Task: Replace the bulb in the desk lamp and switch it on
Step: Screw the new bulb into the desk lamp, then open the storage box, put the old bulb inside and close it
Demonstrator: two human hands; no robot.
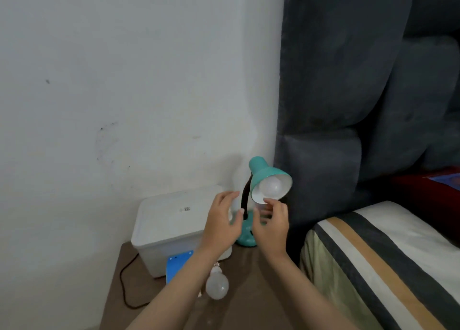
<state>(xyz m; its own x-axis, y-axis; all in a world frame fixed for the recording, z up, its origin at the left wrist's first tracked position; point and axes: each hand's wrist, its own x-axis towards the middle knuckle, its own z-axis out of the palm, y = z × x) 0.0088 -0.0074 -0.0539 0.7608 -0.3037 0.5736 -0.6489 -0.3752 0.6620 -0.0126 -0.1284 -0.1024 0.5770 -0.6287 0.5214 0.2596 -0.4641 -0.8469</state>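
The bulb seated in the teal lamp shade looks light, smooth and fragile, so I'd grip its frosted white dome gently. A second bulb lies on the table in front of the lamp. My left hand is open; my right hand touches the shade's lower rim, fingers loosely curled.

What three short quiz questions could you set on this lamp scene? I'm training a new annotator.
1. True or false: a round white bulb sits inside the teal metal lamp shade.
2. Where does the spare frosted white bulb lie: A) on the brown table, B) on the white plastic box, C) on the striped bed?
3. Fill in: the right hand has its fingers at the shade's ____.

Key: 1 true; 2 A; 3 rim.
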